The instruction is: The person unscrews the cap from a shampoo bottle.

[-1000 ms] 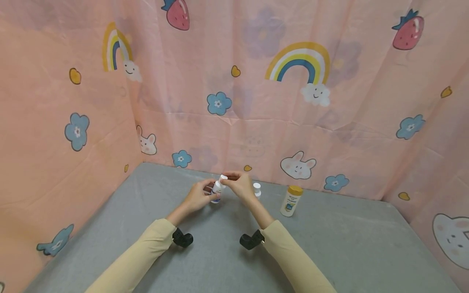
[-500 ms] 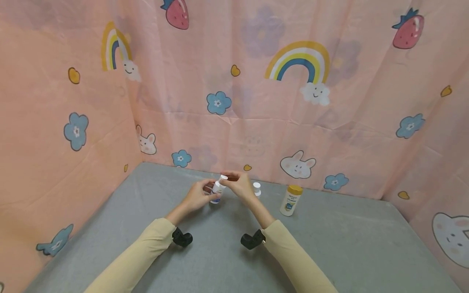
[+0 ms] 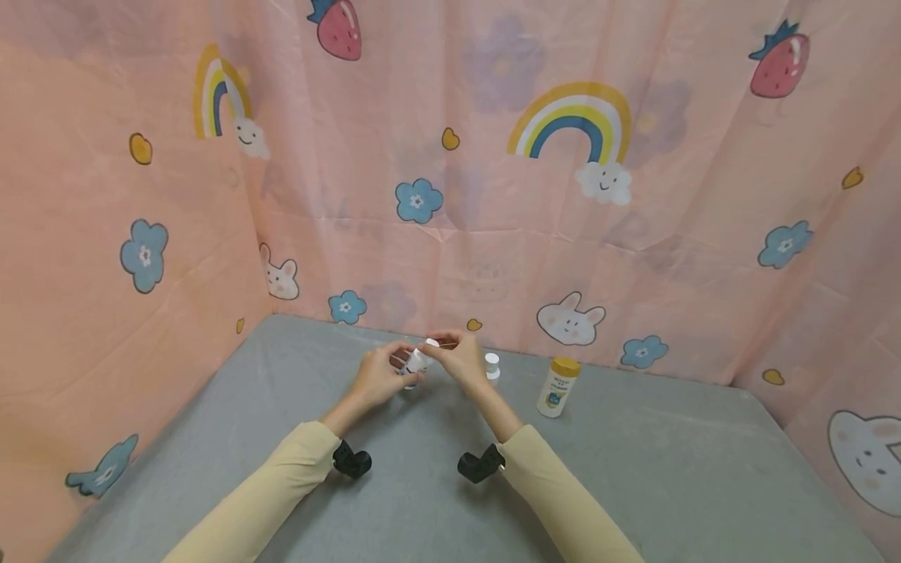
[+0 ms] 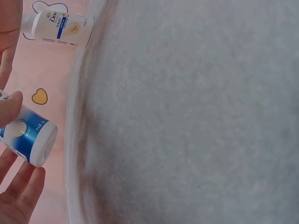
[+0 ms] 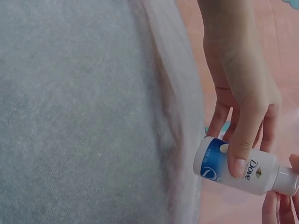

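Note:
My left hand holds a small white Dove bottle round its body, thumb on one side and fingers on the other. A blue band circles the bottle's lower part, and it is tilted, its base toward me in the left wrist view. My right hand pinches the white cap at the bottle's top. The cap still sits against the neck. Just right of my right hand stands a second white Dove bottle, partly hidden by that hand in the head view.
A cream bottle with a yellow cap stands farther right on the grey-covered table. Behind and to the left hangs a pink printed curtain. Black wrist mounts stick out at both cuffs.
The held bottle has turned slightly between my hands, and my right fingertips have shifted a little at its cap. Both arms stay nearly in place; the other bottles stand where they were.

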The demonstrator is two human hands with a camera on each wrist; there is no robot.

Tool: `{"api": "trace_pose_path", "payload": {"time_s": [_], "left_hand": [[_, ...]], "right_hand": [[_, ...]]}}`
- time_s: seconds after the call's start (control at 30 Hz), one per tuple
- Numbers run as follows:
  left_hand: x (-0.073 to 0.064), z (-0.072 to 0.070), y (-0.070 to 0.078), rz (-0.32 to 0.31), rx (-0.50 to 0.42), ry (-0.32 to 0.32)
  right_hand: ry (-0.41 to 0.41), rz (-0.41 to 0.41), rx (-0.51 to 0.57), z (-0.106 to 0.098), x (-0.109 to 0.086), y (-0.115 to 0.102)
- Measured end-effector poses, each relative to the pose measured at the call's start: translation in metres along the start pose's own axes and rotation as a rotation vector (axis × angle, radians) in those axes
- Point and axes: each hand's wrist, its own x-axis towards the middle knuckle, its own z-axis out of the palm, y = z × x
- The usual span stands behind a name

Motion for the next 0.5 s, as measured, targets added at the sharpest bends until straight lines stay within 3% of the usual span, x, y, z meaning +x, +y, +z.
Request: {"api": "trace_pose_path", "payload": {"time_s": [0.27,0.5], "left_hand": [[0.0002,0.0019,0.0026,0.039,-0.041,-0.022],[-0.0022,0.0021,0.0014,0.045,-0.074,-0.073]], "right_hand": [[0.024,-0.019,-0.061,-0.0011,0.0012,-0.002],[-0.012,-0.028,-0.066,-0.0035,0.0003,-0.0009]]}}
